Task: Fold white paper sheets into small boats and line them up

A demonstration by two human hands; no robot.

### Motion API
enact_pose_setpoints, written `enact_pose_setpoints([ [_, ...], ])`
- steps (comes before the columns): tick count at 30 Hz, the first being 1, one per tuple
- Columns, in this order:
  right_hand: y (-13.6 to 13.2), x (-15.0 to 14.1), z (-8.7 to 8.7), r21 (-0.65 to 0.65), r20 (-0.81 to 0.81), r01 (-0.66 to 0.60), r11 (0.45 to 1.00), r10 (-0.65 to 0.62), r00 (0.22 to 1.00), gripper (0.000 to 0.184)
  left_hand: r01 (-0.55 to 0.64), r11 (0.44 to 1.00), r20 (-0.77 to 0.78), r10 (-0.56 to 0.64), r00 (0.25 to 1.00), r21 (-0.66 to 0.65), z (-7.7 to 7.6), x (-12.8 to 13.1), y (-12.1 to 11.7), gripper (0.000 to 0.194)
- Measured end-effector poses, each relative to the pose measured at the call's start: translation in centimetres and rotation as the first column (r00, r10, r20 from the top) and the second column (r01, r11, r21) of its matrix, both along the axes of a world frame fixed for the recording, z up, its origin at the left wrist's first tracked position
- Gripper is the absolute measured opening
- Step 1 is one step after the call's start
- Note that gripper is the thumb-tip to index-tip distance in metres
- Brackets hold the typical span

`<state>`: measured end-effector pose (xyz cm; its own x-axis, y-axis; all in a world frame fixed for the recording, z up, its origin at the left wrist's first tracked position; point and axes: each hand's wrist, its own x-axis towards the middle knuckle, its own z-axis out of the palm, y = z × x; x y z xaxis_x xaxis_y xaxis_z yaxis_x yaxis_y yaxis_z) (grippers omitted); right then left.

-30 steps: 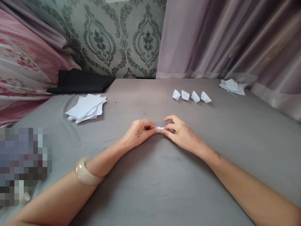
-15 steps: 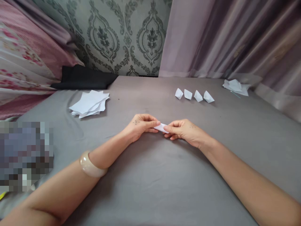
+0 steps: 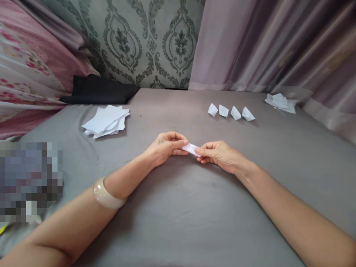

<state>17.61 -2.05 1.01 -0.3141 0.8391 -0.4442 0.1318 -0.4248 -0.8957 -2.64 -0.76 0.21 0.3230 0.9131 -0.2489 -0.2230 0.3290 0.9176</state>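
A small folded piece of white paper (image 3: 191, 149) is held between my two hands above the grey cloth (image 3: 178, 215). My left hand (image 3: 170, 147) pinches its left end, thumb on top and fingers beneath. At the other end, the thumb and fingers of my right hand (image 3: 215, 154) close on the paper. Beyond my right hand, several folded white paper shapes (image 3: 235, 113) stand in a row. Part of the folded paper is hidden under my thumbs and fingers.
Loose white sheets (image 3: 104, 120) lie stacked at the left. More white paper (image 3: 280, 102) lies at the far right, with a thin stick (image 3: 279, 110) beside it. Black cloth (image 3: 100, 91) sits at the back left. Curtains (image 3: 250, 48) hang at the back right. A blurred object (image 3: 27, 181) is at left.
My left fingers have shifted slightly up and left along the folded paper, so a little more of it shows. The right hand is nearly still, and the view has shifted slightly.
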Motion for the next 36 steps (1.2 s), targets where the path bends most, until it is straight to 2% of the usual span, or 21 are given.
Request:
enact_pose_setpoints([
  [3, 0.0, -0.4, -0.4, 0.029, -0.104, 0.123, 0.992, -0.119, 0.987, 0.025, 0.001, 0.999, 0.038, 0.001, 0.999, -0.034, 0.0, 0.1, -0.2, 0.032],
  [6, -0.1, -0.7, -0.7, 0.060, -0.141, 0.168, 0.984, -0.158, 0.977, 0.026, 0.064, 0.996, 0.003, -0.064, 0.998, -0.056, -0.3, 0.3, -0.4, 0.035],
  [14, -0.4, -1.0, -0.5, 0.110, -0.105, 0.135, 0.985, -0.123, 0.987, 0.029, 0.033, 0.999, -0.035, -0.034, 0.999, -0.039, -0.5, 0.4, -0.6, 0.037],
  [22, -0.5, -1.3, -0.2, 0.086, -0.083, 0.120, 0.989, -0.113, 0.990, 0.030, -0.038, 0.998, -0.035, 0.037, 0.999, -0.049, -0.4, 0.5, -0.7, 0.031],
  [26, -0.5, -1.2, -0.2, 0.106, -0.042, 0.054, 0.993, -0.050, 0.998, 0.030, -0.087, 0.993, -0.051, 0.084, 0.995, -0.074, -0.2, 0.6, -0.7, 0.027],
  [31, -0.7, -1.0, -0.1, 0.147, 0.051, -0.031, 0.989, 0.024, 0.998, 0.028, -0.094, 0.992, -0.061, 0.089, 0.994, -0.087, -0.1, 0.8, -0.8, 0.026],
  [33, -0.8, -1.2, 0.0, 0.172, 0.078, -0.023, 0.985, 0.010, 0.997, 0.028, -0.100, 0.992, -0.065, 0.095, 0.993, -0.077, -0.1, 0.9, -0.8, 0.027],
  [36, -1.0, -1.6, 0.0, 0.202, 0.111, 0.051, 0.978, -0.075, 0.991, 0.031, -0.101, 0.994, -0.073, 0.097, 0.993, -0.047, -0.2, 0.9, -0.9, 0.028],
])
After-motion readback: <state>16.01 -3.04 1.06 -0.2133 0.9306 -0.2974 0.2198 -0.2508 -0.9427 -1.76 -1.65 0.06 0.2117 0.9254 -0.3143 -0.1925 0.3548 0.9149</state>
